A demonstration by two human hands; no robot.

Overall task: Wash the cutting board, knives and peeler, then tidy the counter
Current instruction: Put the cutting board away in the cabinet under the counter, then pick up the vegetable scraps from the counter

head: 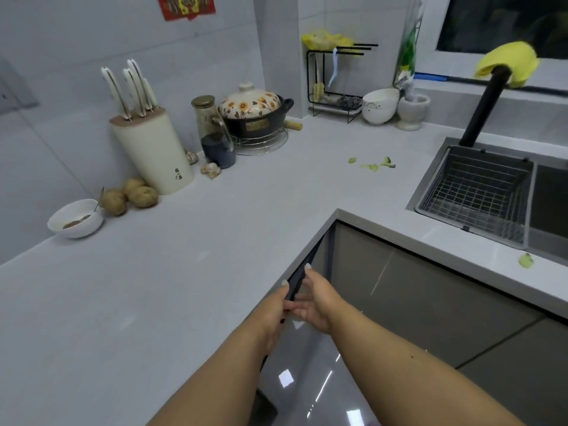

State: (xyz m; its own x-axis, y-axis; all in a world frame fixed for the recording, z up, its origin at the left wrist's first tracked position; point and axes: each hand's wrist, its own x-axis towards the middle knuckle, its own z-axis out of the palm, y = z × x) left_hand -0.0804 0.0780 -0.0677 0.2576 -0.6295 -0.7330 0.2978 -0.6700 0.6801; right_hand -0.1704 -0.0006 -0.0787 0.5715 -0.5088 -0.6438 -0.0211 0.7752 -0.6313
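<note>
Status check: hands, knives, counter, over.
Both hands, left and right, on dark bag at counter edge. Knives in block. Green scraps on counter.

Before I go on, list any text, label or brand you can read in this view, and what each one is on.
None can be read.
Knife block: small dark vertical characters, too small.
Red wall decoration: gold characters, blurred and cut off.
Floral-lidded casserole pot: gold label, blurred.

Three potatoes [130, 196] beside white bowl [76, 218], floral clay pot [254, 113] on wire trivet [261, 142]
</note>
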